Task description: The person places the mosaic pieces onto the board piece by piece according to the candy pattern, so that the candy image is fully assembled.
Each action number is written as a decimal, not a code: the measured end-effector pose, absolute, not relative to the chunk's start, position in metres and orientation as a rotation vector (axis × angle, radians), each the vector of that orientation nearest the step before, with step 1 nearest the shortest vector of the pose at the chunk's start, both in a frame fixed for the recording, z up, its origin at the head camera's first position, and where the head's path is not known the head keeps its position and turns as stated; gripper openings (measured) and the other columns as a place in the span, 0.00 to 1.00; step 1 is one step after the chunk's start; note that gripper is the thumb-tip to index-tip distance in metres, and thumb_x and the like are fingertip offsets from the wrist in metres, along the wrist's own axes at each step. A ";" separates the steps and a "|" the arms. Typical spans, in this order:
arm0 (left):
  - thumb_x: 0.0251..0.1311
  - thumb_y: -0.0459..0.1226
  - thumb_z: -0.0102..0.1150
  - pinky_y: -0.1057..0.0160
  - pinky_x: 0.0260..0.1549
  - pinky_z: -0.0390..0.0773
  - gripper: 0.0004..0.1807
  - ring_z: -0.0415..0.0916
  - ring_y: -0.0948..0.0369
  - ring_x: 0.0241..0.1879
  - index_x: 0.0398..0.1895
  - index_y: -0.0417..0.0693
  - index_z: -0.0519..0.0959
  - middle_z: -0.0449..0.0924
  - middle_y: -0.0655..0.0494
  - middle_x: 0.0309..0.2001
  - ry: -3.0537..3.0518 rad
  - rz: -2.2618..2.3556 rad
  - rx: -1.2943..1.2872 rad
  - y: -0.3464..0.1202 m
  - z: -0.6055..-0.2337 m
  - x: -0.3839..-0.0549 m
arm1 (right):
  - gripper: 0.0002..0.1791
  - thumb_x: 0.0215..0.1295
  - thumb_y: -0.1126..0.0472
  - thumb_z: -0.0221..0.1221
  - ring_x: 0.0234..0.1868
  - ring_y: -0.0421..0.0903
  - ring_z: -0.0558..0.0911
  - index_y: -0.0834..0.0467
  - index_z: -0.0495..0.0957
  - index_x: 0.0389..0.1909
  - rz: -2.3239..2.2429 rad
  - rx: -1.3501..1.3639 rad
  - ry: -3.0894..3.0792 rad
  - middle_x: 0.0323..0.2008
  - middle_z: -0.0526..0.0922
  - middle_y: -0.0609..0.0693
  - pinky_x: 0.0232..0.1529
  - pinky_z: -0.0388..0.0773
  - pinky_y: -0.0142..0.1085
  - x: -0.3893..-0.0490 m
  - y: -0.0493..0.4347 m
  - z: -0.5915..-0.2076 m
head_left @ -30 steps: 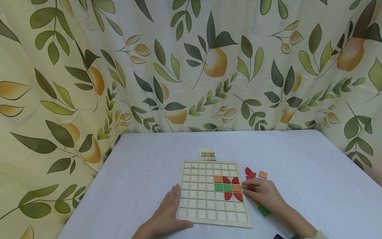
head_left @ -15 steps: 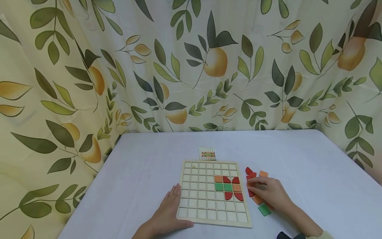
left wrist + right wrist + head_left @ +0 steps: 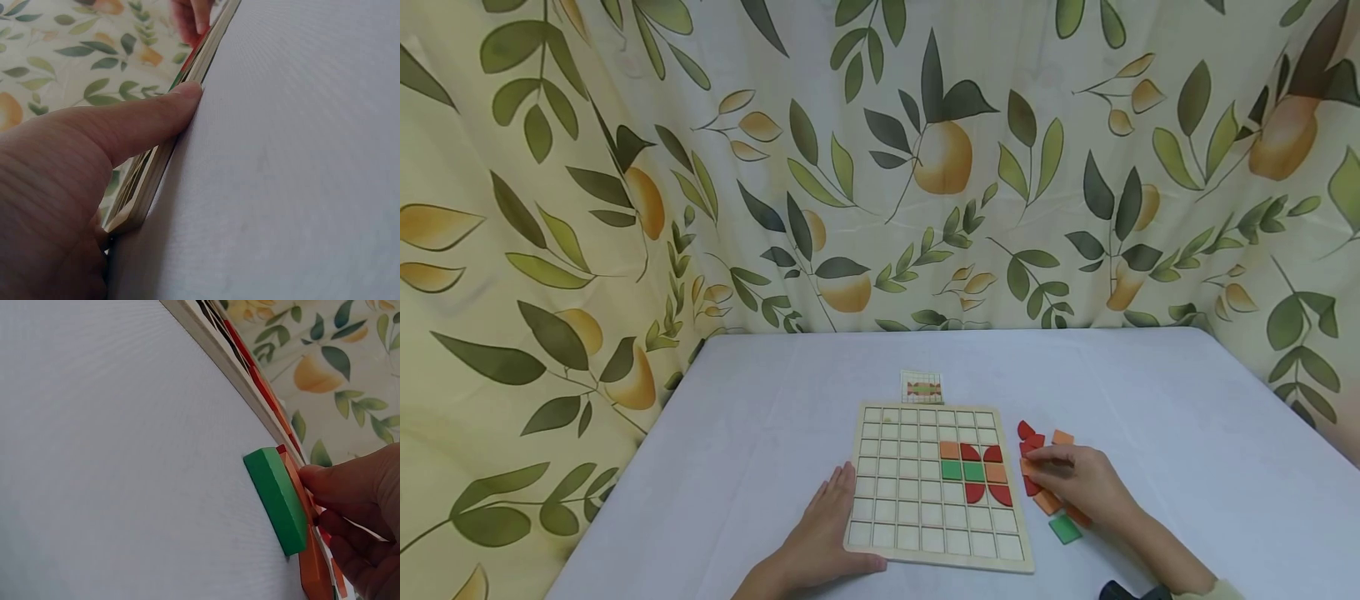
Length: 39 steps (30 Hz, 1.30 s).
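Note:
A pale wooden grid board (image 3: 906, 510) lies on the white table. Green and orange squares (image 3: 995, 472) and red quarter-round pieces (image 3: 974, 493) fill some cells on its right side. My left hand (image 3: 822, 533) rests against the board's near left corner, fingers straight along the side; the left wrist view shows the thumb (image 3: 150, 119) pressing the front edge. To the right of the board, my right hand (image 3: 1084, 485) pinches an orange tile (image 3: 1026, 467) among the loose pieces. In the right wrist view a green tile (image 3: 276, 501) stands before the thumb (image 3: 328, 481).
A small pattern card (image 3: 922, 388) lies against the board's far edge. Loose red pieces (image 3: 1033, 441), orange tiles (image 3: 1047, 501) and a green tile (image 3: 1065, 529) lie right of the board. Behind the table hangs a leaf-and-fruit curtain (image 3: 917, 250).
My right hand has drawn back rightward from the board's edge to the loose pieces, uncovering more of the green and orange tiles. The left hand and the board stay put.

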<state>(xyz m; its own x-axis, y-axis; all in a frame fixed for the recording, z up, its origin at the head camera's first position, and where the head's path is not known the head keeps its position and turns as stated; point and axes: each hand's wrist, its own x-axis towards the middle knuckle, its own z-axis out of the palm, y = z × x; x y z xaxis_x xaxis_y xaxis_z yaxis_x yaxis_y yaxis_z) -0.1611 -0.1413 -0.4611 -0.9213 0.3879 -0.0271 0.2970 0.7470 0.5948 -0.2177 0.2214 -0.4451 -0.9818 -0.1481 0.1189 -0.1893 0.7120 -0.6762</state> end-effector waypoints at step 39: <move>0.36 0.71 0.57 0.46 0.64 0.41 0.69 0.34 0.50 0.70 0.70 0.34 0.42 0.38 0.41 0.71 2.796 0.900 0.540 -0.141 -0.461 -0.161 | 0.15 0.49 0.64 0.68 0.45 0.55 0.78 0.60 0.83 0.41 1.010 0.362 -2.924 0.39 0.82 0.53 0.38 0.79 0.40 -0.216 0.240 -0.443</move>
